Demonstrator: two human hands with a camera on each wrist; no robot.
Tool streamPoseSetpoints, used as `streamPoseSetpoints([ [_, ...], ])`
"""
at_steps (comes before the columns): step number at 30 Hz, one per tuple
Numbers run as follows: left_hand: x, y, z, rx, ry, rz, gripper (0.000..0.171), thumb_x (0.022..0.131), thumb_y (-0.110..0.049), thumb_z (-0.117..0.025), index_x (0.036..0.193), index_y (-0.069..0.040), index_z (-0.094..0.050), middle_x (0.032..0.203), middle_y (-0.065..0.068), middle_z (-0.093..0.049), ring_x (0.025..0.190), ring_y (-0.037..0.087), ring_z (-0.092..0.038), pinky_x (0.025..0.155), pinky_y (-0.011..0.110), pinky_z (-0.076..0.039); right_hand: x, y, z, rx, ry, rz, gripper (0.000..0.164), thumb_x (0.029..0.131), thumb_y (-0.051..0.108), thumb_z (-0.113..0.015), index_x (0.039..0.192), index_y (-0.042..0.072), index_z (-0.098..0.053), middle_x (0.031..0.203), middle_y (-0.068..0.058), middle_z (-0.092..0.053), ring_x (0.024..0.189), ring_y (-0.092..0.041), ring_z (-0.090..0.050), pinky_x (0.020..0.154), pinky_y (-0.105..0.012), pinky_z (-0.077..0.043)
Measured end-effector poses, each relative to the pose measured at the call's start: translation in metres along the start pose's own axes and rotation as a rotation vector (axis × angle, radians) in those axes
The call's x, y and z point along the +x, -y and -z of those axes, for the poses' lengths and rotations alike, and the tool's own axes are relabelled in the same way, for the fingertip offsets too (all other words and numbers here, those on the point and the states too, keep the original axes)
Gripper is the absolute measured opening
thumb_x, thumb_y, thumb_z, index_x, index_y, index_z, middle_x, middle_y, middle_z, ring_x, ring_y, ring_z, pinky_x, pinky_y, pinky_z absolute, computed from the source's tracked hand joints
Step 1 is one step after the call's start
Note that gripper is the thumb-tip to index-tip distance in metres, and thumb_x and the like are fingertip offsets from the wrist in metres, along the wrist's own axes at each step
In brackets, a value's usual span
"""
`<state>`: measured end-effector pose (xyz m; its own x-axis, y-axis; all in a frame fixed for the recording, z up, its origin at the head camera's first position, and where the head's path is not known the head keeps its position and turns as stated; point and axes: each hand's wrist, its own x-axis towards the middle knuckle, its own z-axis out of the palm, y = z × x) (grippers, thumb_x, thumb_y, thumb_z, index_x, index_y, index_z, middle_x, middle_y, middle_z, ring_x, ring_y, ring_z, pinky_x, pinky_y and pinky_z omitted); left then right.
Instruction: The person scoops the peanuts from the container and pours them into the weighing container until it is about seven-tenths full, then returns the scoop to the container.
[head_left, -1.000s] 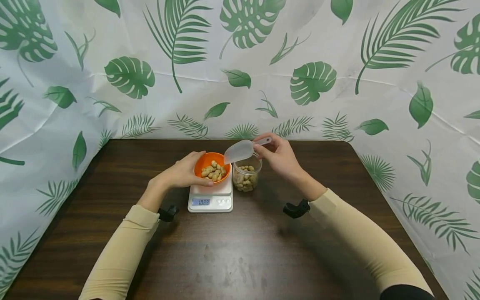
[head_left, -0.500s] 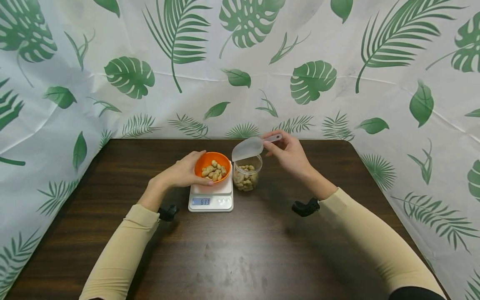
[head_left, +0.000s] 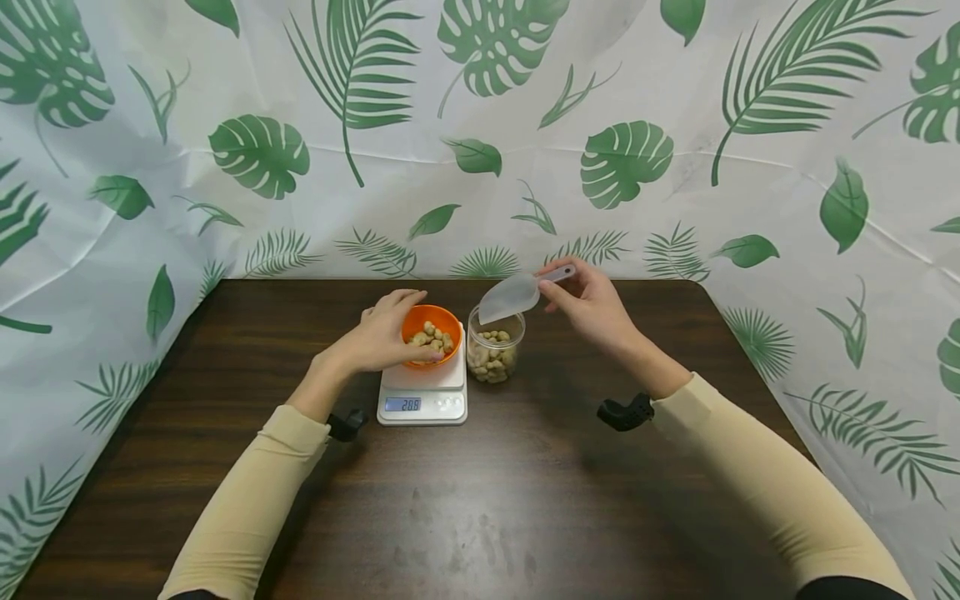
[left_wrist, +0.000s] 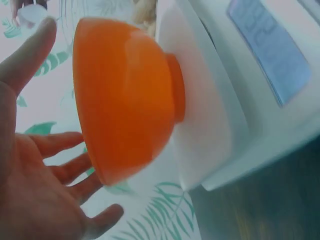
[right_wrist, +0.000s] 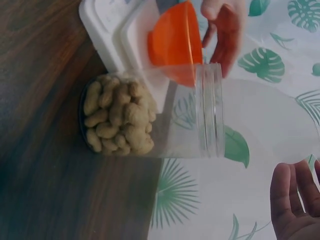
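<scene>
An orange bowl (left_wrist: 120, 100) with peanuts (head_left: 432, 335) in it stands on a white kitchen scale (head_left: 442, 407), whose display looks like 28.8. My left hand (head_left: 378, 335) is spread around the bowl's left side, and in the left wrist view its thumb stands apart from the rim. Between the fingers of my right hand (head_left: 596, 310) is the handle of a translucent scoop (head_left: 510, 298). The scoop's blade tilts down over the mouth of a clear jar (right_wrist: 175, 142). Peanuts fill the lower part of that jar, which stands right beside the scale.
The dark wooden table (head_left: 480, 508) extends in front of the scale and to both sides. A white cloth with green leaf prints (head_left: 480, 208) hangs behind the table's back edge. Black wrist cameras (head_left: 626, 412) sit below both wrists.
My right hand has carried the scoop rightward from the bowl's edge to over the jar. My left hand has loosened around the bowl, and the scale reading has dropped from about 108.5.
</scene>
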<state>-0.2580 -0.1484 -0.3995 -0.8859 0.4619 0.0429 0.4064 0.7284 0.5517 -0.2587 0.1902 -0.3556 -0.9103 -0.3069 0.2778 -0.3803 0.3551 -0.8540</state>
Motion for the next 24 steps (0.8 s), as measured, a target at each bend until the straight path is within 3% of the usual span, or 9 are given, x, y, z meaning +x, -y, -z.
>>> streamPoseSetpoints([
  [9,0.012,-0.018,-0.007,0.009,-0.064,-0.068,0.087,0.087,-0.051,-0.079,0.154,-0.008,-0.045,0.153,0.012,-0.044,0.141,0.032,-0.038,0.113,0.065,-0.018,0.000,0.002,0.000,-0.064,0.040,0.014,0.026,0.105,0.017,-0.061,0.123,-0.001,-0.060,0.112,-0.016,-0.065,0.086,-0.031,-0.065,0.075,-0.028,-0.054],
  [14,0.018,-0.027,-0.009,0.032,-0.050,-0.082,0.087,0.086,-0.052,-0.080,0.153,-0.007,-0.046,0.151,0.013,-0.047,0.140,0.031,-0.041,0.112,0.065,-0.019,0.002,0.002,0.000,-0.156,0.089,0.028,0.024,0.106,0.020,-0.061,0.123,0.003,-0.061,0.105,-0.016,-0.066,0.083,-0.025,-0.064,0.070,-0.033,-0.053],
  [17,0.021,-0.031,-0.012,0.045,-0.029,-0.092,0.088,0.085,-0.053,-0.080,0.153,-0.007,-0.046,0.151,0.013,-0.047,0.139,0.032,-0.042,0.112,0.065,-0.020,0.004,0.002,-0.001,-0.189,0.117,0.035,0.023,0.105,0.021,-0.062,0.122,0.004,-0.061,0.103,-0.015,-0.067,0.082,-0.028,-0.064,0.067,-0.036,-0.052],
  [24,0.030,-0.038,-0.018,0.037,0.002,-0.108,0.089,0.084,-0.052,-0.081,0.152,-0.006,-0.046,0.152,0.012,-0.048,0.139,0.032,-0.043,0.110,0.062,-0.022,0.006,0.004,-0.005,-0.257,0.175,0.051,0.022,0.105,0.019,-0.063,0.121,0.004,-0.061,0.110,-0.011,-0.067,0.093,-0.026,-0.066,0.074,-0.042,-0.052],
])
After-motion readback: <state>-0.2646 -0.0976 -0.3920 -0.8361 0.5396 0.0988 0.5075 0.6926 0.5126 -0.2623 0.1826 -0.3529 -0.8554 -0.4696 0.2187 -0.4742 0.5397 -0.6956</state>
